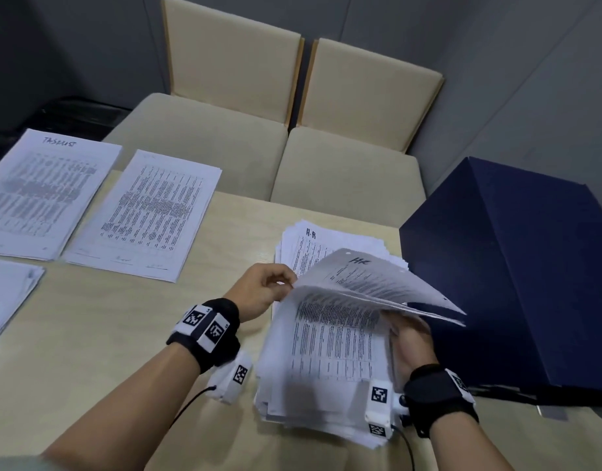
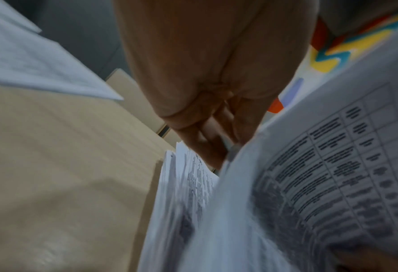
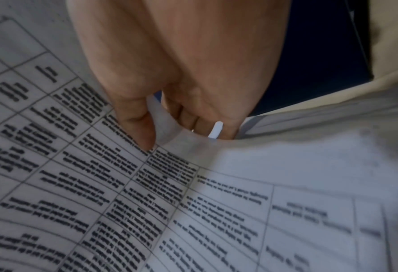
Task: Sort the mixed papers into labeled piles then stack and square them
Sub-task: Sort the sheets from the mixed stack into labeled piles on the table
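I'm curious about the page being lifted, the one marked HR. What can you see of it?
The lifted HR sheet is thin white paper printed with a table of dark text, "HR" handwritten at its top and punch holes along one edge. It arches above the mixed pile, bent and tilted. The left hand pinches its left edge; the right hand holds it from underneath.

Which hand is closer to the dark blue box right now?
Right. The right hand is under the lifted HR sheets, close beside the dark blue box. The left hand pinches the sheets' opposite edge, farther from the box.
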{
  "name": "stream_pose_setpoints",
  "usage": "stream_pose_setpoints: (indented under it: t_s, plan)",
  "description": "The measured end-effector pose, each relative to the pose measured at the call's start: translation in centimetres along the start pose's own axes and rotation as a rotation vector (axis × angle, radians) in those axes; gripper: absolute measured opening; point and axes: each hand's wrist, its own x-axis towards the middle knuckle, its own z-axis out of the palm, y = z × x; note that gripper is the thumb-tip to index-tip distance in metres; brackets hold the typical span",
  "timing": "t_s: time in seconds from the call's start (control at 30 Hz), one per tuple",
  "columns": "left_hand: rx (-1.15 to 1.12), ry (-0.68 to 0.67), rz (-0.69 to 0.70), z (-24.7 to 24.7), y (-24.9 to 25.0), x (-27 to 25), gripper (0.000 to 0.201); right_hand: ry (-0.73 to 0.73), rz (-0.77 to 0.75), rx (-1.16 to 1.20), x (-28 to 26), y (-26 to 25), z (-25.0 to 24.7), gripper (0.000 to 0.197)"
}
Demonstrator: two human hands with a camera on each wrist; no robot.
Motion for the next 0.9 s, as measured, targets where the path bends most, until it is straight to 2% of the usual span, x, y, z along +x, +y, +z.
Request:
stream_pose_setpoints:
  t_s: [0.07,0.1,0.13,0.2,0.23,0.3,0.4,0.5,0.6,0.67,0.73,0.83,0.9]
  plan:
    - [0.074,0.140,-0.075,0.3,-0.2,0.4,0.020,0.035,0.017,0.057,-0.2,0.3,-0.1,0.028]
    - [0.223,0.221,-0.127,0.4,-0.5,0.8,0.008,0.079,0.013,0.083,0.0,0.6,-0.3,0.026]
    - [0.414,0.271,-0.205,0.5,-0.6,1.0,0.011,0.133,-0.002,0.094,0.0,0.8,-0.5,0.024]
    - [0.710,0.245,-0.354,1.2,-0.8,1.3,0.034,0.205,-0.038,0.076,-0.1,1.1,-1.0,0.028]
    - [0.759,0.212,-0.388,1.5,-0.8,1.4,0.035,0.192,-0.055,0.058,-0.3,1.1,-1.3,0.029]
    - [0.832,0.180,-0.391,2.1,-1.0,1.5,0.030,0.137,-0.073,0.019,-0.9,0.8,-1.6,0.019]
    - [0.996,0.178,-0.347,1.8,-1.0,1.4,0.023,0.115,-0.052,0.029,-1.1,0.4,-1.9,0.026]
    - [1.254,0.084,-0.306,0.8,0.6,0.8,0.011,0.113,-0.027,0.069,-1.0,0.1,-1.5,0.022]
    - [1.430,0.054,-0.200,-0.1,2.2,0.1,0.022,0.096,0.001,0.106,-1.0,0.4,-0.6,0.022]
    - [1.433,0.077,-0.115,-0.5,2.7,-0.2,0.025,0.087,0.015,0.121,-0.9,0.5,0.0,0.025]
    - [1.337,0.117,-0.012,-0.8,2.6,-0.4,0.022,0.098,0.037,0.109,-0.7,0.6,0.5,0.029]
    - [0.986,0.174,0.170,-1.4,1.5,-0.6,0.022,0.093,0.053,0.128,-0.2,0.8,0.8,0.029]
    - [0.772,0.127,0.193,-1.5,0.8,-0.8,0.019,0.074,0.042,0.139,0.0,0.9,0.9,0.026]
